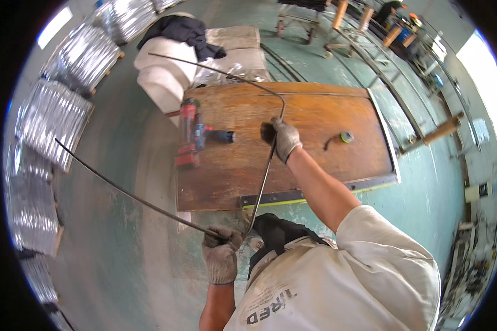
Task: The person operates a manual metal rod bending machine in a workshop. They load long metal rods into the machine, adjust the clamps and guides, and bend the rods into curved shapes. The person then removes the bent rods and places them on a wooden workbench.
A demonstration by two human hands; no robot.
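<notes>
Between my two gloved hands is a thin metal rod (266,171) bent into a wide U. Its two long arms stretch out to the left, one over the floor, the other across the far side of the wooden table (248,182). Near the lower bend, close to my body, my left hand (221,256) is closed around the rod. My right hand (286,139) grips the middle stretch just below the upper bend, over the table. A red and black power tool (187,132) lies at the table's left end, beside a blue and black cordless tool (218,135). A small green-and-black tape measure (345,137) rests right of my right hand.
Another thin rod (326,94) lies along the table's far edge. Beyond stands a pale cushioned seat (232,41) with a dark jacket (176,33). Wrapped stacks (52,118) line the left wall. A metal rack (392,80) stands at right; a person is at the far right.
</notes>
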